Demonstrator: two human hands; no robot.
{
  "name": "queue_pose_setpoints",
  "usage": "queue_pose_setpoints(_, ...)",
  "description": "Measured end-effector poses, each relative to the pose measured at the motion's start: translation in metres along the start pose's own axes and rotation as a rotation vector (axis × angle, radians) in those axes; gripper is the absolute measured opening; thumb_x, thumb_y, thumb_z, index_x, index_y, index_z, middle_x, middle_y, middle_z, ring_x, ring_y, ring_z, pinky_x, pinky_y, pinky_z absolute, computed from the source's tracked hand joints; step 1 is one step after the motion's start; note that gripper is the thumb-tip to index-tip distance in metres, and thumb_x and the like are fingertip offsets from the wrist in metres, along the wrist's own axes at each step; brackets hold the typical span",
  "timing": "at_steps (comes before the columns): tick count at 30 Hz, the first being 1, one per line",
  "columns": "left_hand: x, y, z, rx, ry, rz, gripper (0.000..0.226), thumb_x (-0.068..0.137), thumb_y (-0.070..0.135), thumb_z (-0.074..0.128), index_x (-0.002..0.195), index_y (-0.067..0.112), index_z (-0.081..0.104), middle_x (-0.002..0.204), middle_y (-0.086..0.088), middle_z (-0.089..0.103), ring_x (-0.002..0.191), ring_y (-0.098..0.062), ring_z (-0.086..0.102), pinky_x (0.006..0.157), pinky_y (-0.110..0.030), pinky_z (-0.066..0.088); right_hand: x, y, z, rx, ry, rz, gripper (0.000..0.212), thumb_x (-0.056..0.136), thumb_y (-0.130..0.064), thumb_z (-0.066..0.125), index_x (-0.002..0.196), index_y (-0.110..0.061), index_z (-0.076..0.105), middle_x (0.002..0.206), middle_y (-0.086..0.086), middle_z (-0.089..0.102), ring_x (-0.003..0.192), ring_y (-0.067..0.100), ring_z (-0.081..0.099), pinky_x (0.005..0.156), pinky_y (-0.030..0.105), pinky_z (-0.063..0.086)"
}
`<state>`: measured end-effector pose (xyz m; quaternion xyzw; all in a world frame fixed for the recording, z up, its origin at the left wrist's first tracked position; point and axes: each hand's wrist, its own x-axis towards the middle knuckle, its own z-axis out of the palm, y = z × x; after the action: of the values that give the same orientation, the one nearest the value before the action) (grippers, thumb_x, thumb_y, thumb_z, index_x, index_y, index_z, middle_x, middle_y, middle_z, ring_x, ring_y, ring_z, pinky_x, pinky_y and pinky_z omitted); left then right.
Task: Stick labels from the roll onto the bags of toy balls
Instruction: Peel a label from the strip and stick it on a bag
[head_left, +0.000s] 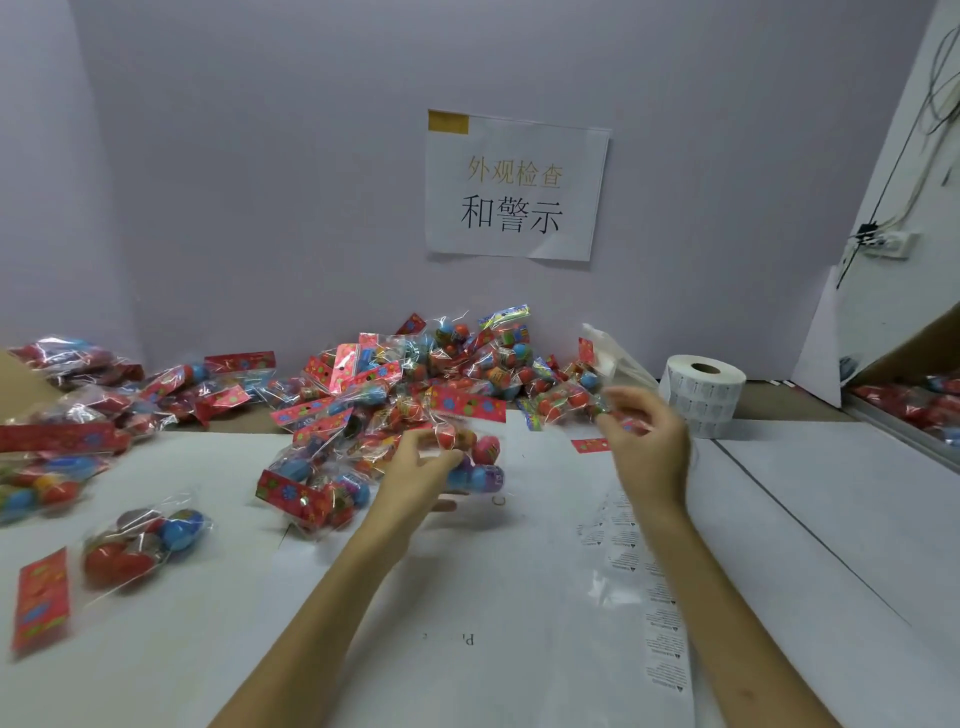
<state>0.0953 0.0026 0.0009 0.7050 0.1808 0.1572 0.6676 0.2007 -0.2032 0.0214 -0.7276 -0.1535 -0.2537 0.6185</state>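
Observation:
A big heap of clear bags of toy balls (415, 374) with red header cards lies at the back of the table. My left hand (415, 473) grips one bag of coloured balls (480, 457) at the front of the heap, lifted a little. My right hand (644, 441) hovers to the right of that bag with its fingers curled; motion blur hides whether it pinches a label. The white label roll (704, 389) stands at the back right. A loose strip of labels (639, 571) trails from it down the table beneath my right forearm.
More bags (57, 410) are spread along the left side, and one bag (140, 540) with a red card lies at the near left. White paper sheets (467, 597) cover the table. A sign hangs on the back wall. A mirror panel (904, 364) leans at the right.

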Motion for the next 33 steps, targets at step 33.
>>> queue_pose_setpoints(33,-0.014,-0.025,0.031,-0.048,-0.347,0.076,0.063,0.087,-0.015,0.062,0.134,0.025,0.051,0.111,-0.003,0.077,0.103,-0.027,0.073,0.081,-0.047,0.062,-0.011,0.011,0.016,0.316,-0.493,0.643,0.026,0.084,0.007,0.058,0.104,-0.007,0.065,0.096,0.008,0.072,0.096,0.029,0.067,0.07,0.034,0.053)
